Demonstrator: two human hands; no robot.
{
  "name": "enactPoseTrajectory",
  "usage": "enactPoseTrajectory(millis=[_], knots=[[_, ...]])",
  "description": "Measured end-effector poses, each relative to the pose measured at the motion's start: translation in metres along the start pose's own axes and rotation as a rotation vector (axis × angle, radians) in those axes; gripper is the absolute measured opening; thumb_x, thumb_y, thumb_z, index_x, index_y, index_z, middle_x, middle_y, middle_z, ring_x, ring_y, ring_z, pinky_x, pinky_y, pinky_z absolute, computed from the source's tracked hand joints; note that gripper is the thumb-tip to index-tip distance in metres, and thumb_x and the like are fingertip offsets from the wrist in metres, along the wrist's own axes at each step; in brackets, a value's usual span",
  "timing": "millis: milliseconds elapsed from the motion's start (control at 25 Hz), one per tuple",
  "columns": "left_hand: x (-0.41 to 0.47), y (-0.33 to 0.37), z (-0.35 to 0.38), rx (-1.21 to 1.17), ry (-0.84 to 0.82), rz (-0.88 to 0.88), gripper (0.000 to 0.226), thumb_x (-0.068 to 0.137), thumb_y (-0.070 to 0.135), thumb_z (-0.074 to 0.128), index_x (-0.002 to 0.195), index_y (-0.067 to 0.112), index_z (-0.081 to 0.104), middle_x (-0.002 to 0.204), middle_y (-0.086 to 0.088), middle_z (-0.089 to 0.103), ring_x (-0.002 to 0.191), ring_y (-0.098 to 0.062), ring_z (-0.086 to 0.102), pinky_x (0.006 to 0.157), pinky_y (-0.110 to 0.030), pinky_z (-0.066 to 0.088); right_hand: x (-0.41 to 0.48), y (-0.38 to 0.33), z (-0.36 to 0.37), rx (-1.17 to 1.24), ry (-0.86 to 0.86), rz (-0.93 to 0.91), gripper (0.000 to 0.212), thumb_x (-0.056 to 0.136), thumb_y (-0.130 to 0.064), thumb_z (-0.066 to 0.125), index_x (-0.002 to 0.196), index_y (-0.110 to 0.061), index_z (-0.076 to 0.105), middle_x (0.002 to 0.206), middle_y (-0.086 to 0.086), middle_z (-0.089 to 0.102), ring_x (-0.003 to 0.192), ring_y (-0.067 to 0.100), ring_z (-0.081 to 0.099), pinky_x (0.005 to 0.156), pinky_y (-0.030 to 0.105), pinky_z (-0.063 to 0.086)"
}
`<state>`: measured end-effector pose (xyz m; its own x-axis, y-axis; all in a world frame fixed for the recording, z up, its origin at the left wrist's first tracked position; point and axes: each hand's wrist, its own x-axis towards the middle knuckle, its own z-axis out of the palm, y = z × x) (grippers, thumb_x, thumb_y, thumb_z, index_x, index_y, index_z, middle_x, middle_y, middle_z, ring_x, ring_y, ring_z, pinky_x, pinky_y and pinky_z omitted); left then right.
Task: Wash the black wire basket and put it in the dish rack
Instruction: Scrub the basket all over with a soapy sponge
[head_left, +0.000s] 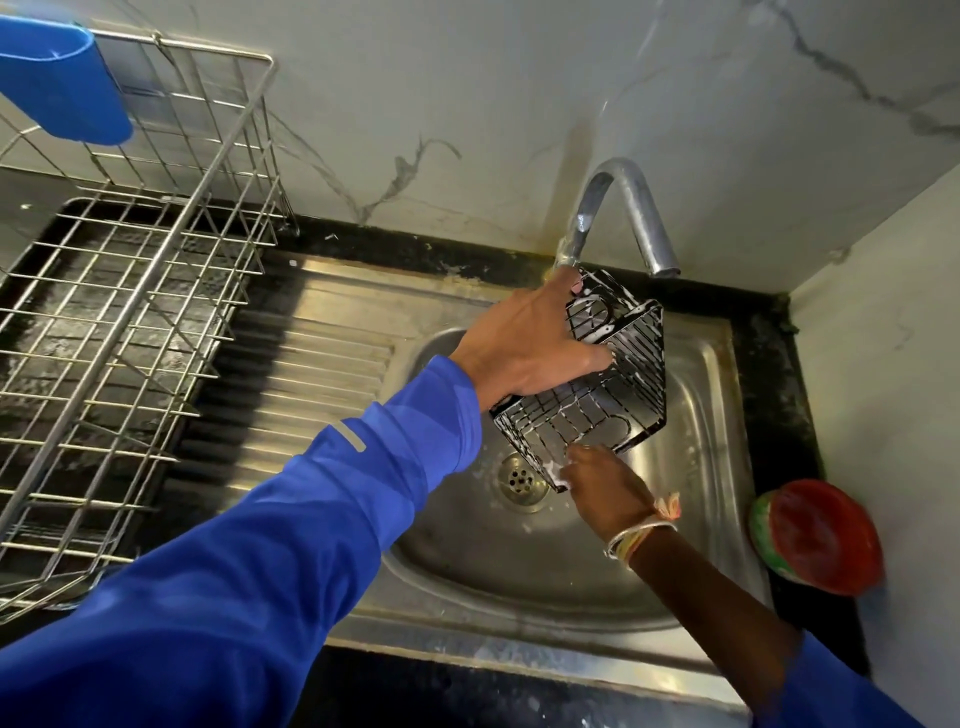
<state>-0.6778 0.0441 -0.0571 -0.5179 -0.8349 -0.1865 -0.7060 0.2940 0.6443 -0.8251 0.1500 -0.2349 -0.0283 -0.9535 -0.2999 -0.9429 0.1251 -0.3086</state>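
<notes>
Head view: the black wire basket (597, 379) hangs tilted over the steel sink (519, 571), just right of the frame's centre at about 3 o'clock, with white foam streaked along its wires. It is off the sink floor and well apart from the dish rack (130, 312), which stands on the dark counter at 9 o'clock.

The left hand (524, 348) comes in from 7 o'clock on a blue sleeve (260, 545) and grips the basket by its 10 o'clock side. Its fingers are spread wide over the wire wall and wrapped onto it, one fingertip reaching up near the foot of the tap (623, 208).

The right hand (602, 483) rises from 5 o'clock with thread bands (644, 535) round the wrist. Its foamy fingertips touch the basket's lowest corner, at the basket's 6 o'clock. Whether they pinch the wire or only press on it I cannot tell.

The tap curves over the basket from 1 o'clock, its spout just above the basket's far corner. The drain (522, 480) lies at the basket's 7 o'clock, just beside the right hand. A blue plastic cup (57, 78) hangs on the rack's rim at 10 o'clock. A round red and green object (821, 535) sits on the counter edge at 4 o'clock, beside the sink. The ridged drainboard (311, 374) lies between the rack and the bowl.
</notes>
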Motion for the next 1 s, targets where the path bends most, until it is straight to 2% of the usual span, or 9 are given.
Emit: enactPoseTrajectory(millis=[160,280,400,520,640,720,800,880,1000], knots=[[-0.006,-0.006,0.008,-0.174,-0.015,-0.055,0.085,0.087,0.042,0.07,0.156,0.021,0.025,0.121,-0.001,0.058,0.096,-0.019,0.067,0.084,-0.032,0.046,0.014,-0.006,-0.013,0.096,0.16,0.178,0.027,0.092,-0.002,0.049,0.111,-0.006,0.068,0.114,0.013,0.065,0.1,0.022,0.064,0.08,0.027,0.052],[-0.017,-0.022,0.014,-0.261,0.03,-0.104,0.075,0.087,0.035,0.071,0.15,0.022,0.033,0.131,0.002,0.059,0.1,-0.014,0.065,0.082,-0.022,0.041,0.019,-0.018,-0.027,0.81,0.28,0.37,0.013,0.078,0.008,0.065,0.083,0.0,0.075,0.084,0.012,0.074,0.068,0.004,0.068,0.066,0.016,0.054],[-0.033,-0.031,0.02,-0.394,0.061,-0.173,0.066,0.09,0.023,0.068,0.148,0.022,0.035,0.104,0.016,0.057,0.078,0.002,0.056,0.062,-0.012,0.035,0.031,-0.019,-0.034,1.153,0.652,0.501,0.016,0.077,0.003,0.069,0.079,-0.011,0.075,0.073,-0.001,0.073,0.072,0.016,0.071,0.077,0.037,0.06],[-0.039,-0.035,0.029,-0.511,0.103,-0.193,0.066,0.091,0.021,0.067,0.148,0.021,0.035,0.098,0.015,0.056,0.08,-0.001,0.057,0.066,-0.016,0.038,0.031,-0.028,-0.041,0.846,0.632,0.508,0.014,0.088,-0.008,0.061,0.095,-0.01,0.073,0.091,0.003,0.073,0.089,0.023,0.068,0.087,0.034,0.055],[-0.037,-0.043,0.031,-0.539,0.143,-0.2,0.067,0.089,0.023,0.068,0.148,0.023,0.036,0.107,0.022,0.051,0.09,0.001,0.054,0.074,-0.02,0.038,0.018,-0.033,-0.029,0.215,0.02,0.392,0.022,0.092,-0.02,0.055,0.095,-0.007,0.073,0.1,0.013,0.071,0.098,0.027,0.066,0.08,0.026,0.048],[-0.038,-0.05,0.032,-0.598,0.169,-0.221,0.06,0.087,0.019,0.068,0.14,0.027,0.04,0.107,0.027,0.049,0.092,0.005,0.051,0.076,-0.02,0.038,0.014,-0.031,-0.021,0.326,0.089,0.36,0.022,0.09,-0.022,0.06,0.085,-0.005,0.074,0.086,0.013,0.072,0.088,0.027,0.069,0.068,0.018,0.045],[-0.043,-0.056,0.038,-0.634,0.165,-0.228,0.052,0.083,0.02,0.067,0.124,0.039,0.041,0.097,0.027,0.05,0.079,0.006,0.048,0.073,-0.021,0.041,0.021,-0.026,-0.026,0.712,0.436,0.527,0.014,0.087,-0.015,0.065,0.081,-0.005,0.074,0.075,0.009,0.07,0.074,0.024,0.068,0.057,0.011,0.043],[-0.046,-0.06,0.047,-0.688,0.142,-0.242,0.045,0.075,0.029,0.063,0.109,0.051,0.046,0.084,0.014,0.058,0.065,-0.006,0.047,0.071,-0.03,0.048,0.026,-0.016,-0.034,0.721,0.668,0.607,0.011,0.086,-0.017,0.065,0.085,-0.008,0.073,0.081,0.007,0.072,0.073,0.019,0.066,0.059,0.016,0.043],[-0.05,-0.067,0.057,-0.744,0.174,-0.257,0.041,0.072,0.032,0.06,0.105,0.054,0.05,0.077,0.009,0.059,0.064,-0.006,0.049,0.071,-0.034,0.046,0.026,-0.003,-0.024,0.225,0.253,0.391,0.027,0.092,-0.029,0.054,0.093,-0.009,0.074,0.095,0.011,0.072,0.092,0.027,0.068,0.075,0.025,0.049]])
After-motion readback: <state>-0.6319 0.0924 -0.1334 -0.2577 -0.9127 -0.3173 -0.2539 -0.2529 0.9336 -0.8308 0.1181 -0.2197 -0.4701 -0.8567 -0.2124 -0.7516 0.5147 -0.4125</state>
